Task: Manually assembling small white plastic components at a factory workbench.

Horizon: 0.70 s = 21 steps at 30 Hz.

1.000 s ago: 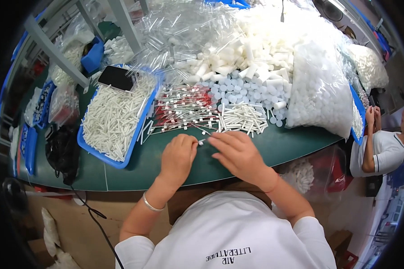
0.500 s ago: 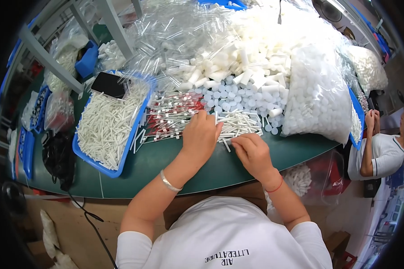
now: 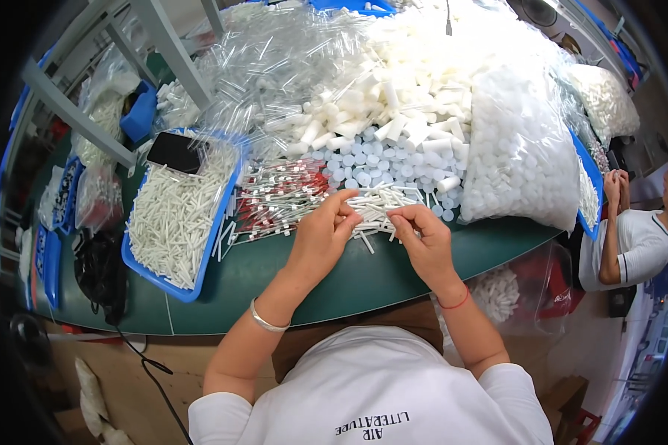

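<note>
White tubes (image 3: pixel 382 202) lie in a loose heap on the green desk (image 3: pixel 371 278), directly beyond the gap between the left hand (image 3: pixel 318 237) and the right hand (image 3: pixel 429 241). Most long axes in the heap run across, from the left-hand side to the right-hand side, with several askew. One tube (image 3: pixel 367 243) at the near edge points back toward the person, in the gap; in this view it appears slightly nearer the left hand.

Condition of hands: both have the fingers curled and the thumb close to the forefinger, tips facing each other and apart. Left fingertips overlap the left end of the heap in view; right fingertips stand at its near right side. Cannot tell whether either hand pinches a piece or touches the heap.

Surroundings: thin red-and-grey pieces (image 3: pixel 282 194) with white tabs lie to the left of and beyond the left hand, mostly crosswise. Farther left, a blue tray (image 3: pixel 177 292) holds more white tubes. Translucent round caps (image 3: pixel 371 157) are spread beyond the heap. A filled clear bag (image 3: pixel 523 152) stands to the right of and beyond the right hand.
</note>
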Tool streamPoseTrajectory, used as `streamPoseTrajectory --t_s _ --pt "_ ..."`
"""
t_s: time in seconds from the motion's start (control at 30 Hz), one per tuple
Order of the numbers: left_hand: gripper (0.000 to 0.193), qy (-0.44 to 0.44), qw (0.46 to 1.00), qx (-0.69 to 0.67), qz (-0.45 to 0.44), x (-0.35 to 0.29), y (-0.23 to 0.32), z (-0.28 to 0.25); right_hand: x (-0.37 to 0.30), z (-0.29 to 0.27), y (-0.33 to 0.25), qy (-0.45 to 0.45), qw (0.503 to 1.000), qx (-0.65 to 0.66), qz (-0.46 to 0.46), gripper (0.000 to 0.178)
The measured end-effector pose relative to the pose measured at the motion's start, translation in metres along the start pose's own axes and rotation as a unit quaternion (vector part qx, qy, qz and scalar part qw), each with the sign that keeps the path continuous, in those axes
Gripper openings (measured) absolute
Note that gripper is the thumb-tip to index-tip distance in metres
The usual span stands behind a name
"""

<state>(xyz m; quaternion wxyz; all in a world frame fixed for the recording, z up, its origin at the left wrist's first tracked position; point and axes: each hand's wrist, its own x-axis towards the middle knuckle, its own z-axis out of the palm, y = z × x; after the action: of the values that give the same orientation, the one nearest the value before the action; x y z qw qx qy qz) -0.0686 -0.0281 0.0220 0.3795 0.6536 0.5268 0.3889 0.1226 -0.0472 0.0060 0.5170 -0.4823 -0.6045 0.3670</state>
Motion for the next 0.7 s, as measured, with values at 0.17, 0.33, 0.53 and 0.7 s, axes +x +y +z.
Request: streamPoseTrajectory --t_s 0.17,0.33,0.53,0.7 --pt "0.025 -0.028 0.998 -0.049 0.034 -0.01 -0.002 -0.004 -0.002 0.0 -0.01 -0.005 0.994 -0.078 -0.073 0.008" --pt "0.017 -0.006 0.995 -0.096 0.024 -0.016 -0.002 -0.003 -0.006 0.0 -0.018 -0.005 0.991 -0.099 -0.088 0.008" --pt "0.013 0.005 0.998 -0.048 0.052 -0.023 0.004 -0.007 -0.006 -0.004 -0.022 -0.036 0.977 -0.155 -0.143 0.01" --pt "0.014 0.012 0.996 -0.001 0.084 -0.024 -0.004 -0.009 -0.002 -0.006 -0.027 -0.053 0.955 -0.198 -0.215 0.012"
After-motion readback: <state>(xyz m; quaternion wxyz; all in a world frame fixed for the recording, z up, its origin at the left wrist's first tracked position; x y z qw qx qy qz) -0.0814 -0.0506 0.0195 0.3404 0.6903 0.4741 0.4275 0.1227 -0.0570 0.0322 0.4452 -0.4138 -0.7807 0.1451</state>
